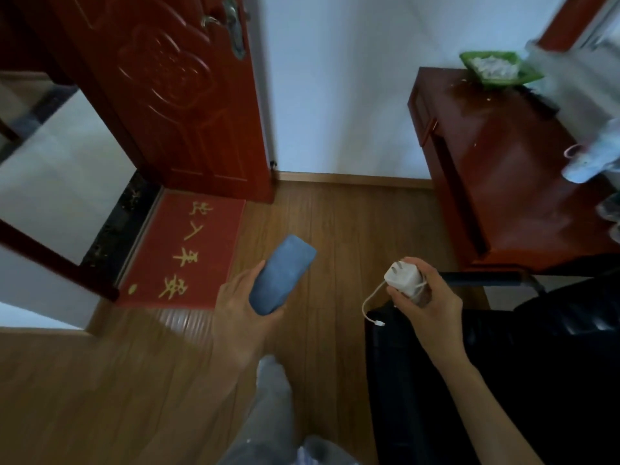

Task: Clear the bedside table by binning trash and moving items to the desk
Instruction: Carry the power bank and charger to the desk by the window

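Note:
My left hand (241,303) grips a flat blue oblong case (281,275) by its lower end, above the wooden floor. My right hand (426,303) holds a white charger plug (402,275) with its thin white cable (370,305) looping down to a small connector. A dark red wooden desk (496,156) stands at the right against the white wall. On its far corner sits a green tray (496,67) with pale contents. The bedside table is out of view.
A red door (174,95) stands open at the left, with a red doormat (181,250) bearing yellow characters at its threshold. A black chair (503,364) fills the lower right beside the desk. Blurred pale items (590,159) lie on the desk's right side. My leg shows below.

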`<state>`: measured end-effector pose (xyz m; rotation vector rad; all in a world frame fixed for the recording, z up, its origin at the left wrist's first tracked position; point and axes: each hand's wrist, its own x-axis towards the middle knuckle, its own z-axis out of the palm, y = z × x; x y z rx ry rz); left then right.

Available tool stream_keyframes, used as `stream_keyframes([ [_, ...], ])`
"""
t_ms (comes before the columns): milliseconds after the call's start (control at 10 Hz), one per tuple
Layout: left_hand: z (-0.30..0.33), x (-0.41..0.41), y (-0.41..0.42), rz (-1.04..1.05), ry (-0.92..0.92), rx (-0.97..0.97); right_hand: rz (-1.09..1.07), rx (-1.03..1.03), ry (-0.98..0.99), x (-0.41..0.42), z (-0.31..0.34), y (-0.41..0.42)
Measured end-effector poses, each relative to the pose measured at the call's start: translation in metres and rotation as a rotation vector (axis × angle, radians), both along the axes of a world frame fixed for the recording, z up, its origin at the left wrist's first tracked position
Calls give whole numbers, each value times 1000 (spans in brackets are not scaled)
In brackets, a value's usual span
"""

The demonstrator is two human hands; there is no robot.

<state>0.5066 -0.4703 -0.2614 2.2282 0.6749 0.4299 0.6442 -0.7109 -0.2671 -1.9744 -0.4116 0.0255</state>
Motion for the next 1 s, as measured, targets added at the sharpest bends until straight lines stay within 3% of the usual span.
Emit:
stream_keyframes([
  [100,-16,47,31,-49,-49,-100,-44,5,11,33,-4,22],
  [400,-6,215,132,-204,115,-64,-311,37,-1,150,8,102],
  [500,0,285,148,-221,259,-82,-369,12,-4,187,14,127],
  [600,-34,335,176,-339,498,-378,-408,-10,28,220,13,144],
  [700,-22,412,185,-358,683,-252,-424,-5,37,259,9,154],
  [800,-28,470,175,-312,1031,-200,-422,-9,29,304,4,158],
  [900,-20,530,168,-202,1106,-113,-427,7,53,358,0,157],
  [1000,-21,595,158,-172,1045,-20,-479,30,44,410,2,152],
])
